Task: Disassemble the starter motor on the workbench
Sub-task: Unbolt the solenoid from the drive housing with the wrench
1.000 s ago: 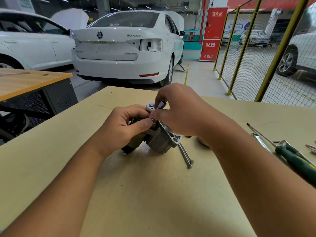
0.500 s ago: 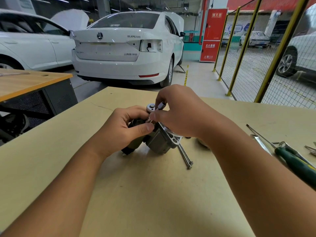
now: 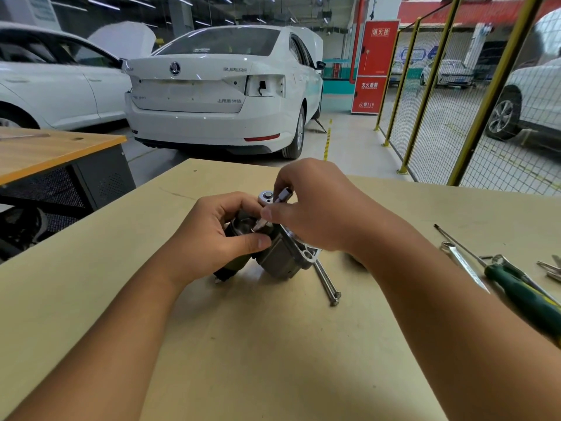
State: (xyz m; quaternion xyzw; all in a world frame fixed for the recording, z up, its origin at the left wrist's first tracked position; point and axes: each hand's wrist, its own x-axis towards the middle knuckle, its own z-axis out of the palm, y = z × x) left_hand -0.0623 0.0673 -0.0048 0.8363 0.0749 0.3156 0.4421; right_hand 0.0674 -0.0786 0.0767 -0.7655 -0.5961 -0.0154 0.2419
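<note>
Over the workbench [image 3: 273,344], left hand [image 3: 209,238] curled around the starter motor [image 3: 279,256], right hand [image 3: 315,211] pinching a ratchet [image 3: 274,199].

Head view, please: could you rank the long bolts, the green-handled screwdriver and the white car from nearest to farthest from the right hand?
From the right hand, which holds a ratchet over the starter motor:
1. Long bolts, on the bench just below the wrist.
2. Green-handled screwdriver, on the bench's right side.
3. White car, beyond the bench.
</note>
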